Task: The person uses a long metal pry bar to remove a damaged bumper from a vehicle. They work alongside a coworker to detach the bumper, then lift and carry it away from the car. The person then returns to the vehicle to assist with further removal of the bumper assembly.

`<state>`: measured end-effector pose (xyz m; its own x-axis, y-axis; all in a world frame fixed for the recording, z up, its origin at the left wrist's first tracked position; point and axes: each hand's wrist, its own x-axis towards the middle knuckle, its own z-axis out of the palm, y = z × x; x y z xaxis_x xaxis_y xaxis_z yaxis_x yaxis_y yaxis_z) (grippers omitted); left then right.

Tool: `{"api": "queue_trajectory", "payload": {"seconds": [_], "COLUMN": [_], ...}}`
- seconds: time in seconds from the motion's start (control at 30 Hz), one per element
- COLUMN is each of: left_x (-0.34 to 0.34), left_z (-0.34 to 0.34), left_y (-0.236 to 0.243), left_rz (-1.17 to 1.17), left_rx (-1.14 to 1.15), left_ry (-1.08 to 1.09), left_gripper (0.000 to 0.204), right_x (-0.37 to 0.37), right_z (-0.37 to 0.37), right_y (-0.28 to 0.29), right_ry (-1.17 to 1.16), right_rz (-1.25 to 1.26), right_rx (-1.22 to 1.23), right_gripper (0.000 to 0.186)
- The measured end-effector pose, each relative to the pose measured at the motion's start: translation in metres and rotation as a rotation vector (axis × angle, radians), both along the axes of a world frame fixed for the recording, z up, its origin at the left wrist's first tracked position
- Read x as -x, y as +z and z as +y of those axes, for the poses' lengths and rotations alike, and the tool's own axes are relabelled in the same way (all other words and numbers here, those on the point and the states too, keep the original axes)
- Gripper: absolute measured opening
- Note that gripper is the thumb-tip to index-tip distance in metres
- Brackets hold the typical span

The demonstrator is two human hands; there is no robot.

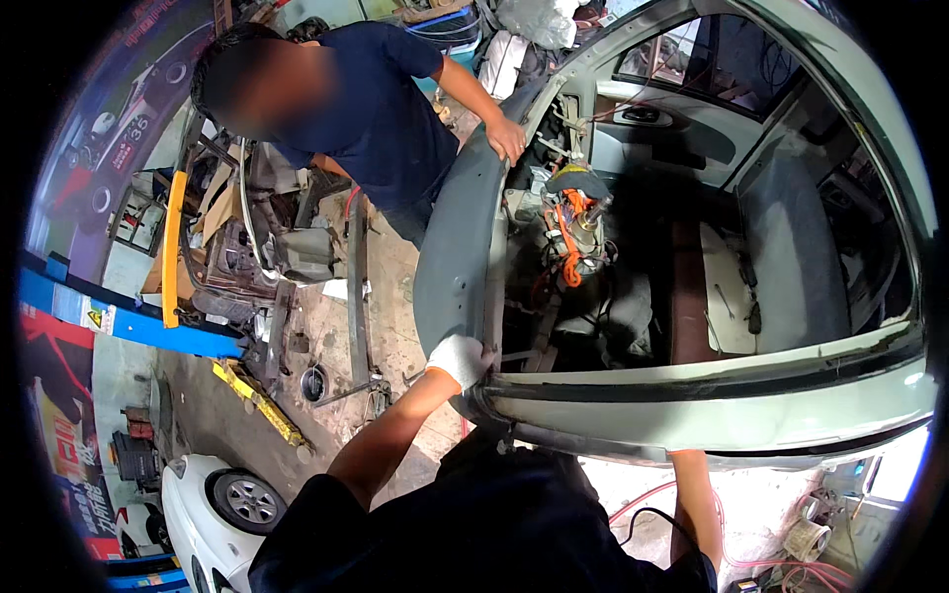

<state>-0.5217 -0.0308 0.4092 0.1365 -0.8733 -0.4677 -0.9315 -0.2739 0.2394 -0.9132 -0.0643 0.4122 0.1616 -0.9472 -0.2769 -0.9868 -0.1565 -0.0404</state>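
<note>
Your left hand (pixel 460 358) gripping grey panel (pixel 450 267) at 6 o'clock end; right hand's grip hidden. Panel likely heavy, stiff, sharp-edged; co-worker's hand (pixel 506 138) holding 12 o'clock end.

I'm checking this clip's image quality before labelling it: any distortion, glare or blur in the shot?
Head view: fisheye bends the car body shell's edges toward a black rim; daylight blows out the lower right; the cabin interior lies in deep shadow; the gloved left hand on the grey panel is sharp.
</note>
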Motion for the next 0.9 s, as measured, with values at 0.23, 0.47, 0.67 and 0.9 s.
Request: {"api": "queue_trajectory", "payload": {"seconds": [0.23,0.47,0.67,0.9], "left_x": [-0.004,-0.004,-0.005,0.004], "left_z": [-0.001,-0.001,-0.002,0.001], "left_y": [-0.015,-0.017,-0.019,0.002], "left_rz": [-0.006,0.008,-0.013,-0.022], "left_rx": [0.031,0.119,0.094,0.008], "left_ry": [-0.056,-0.136,-0.14,-0.044], "left_gripper": [0.047,0.052,0.046,0.039], "right_x": [-0.006,-0.025,-0.153,-0.293], "right_z": [0.003,-0.019,-0.102,-0.133], "right_y": [-0.007,-0.011,-0.035,-0.079], "right_ry": [0.005,0.065,0.012,-0.191], "right_rz": [-0.029,-0.205,-0.97,-1.121], "right_rx": [0.029,0.062,-0.536,-0.831], "right_gripper": [0.038,0.04,0.045,0.093]}}
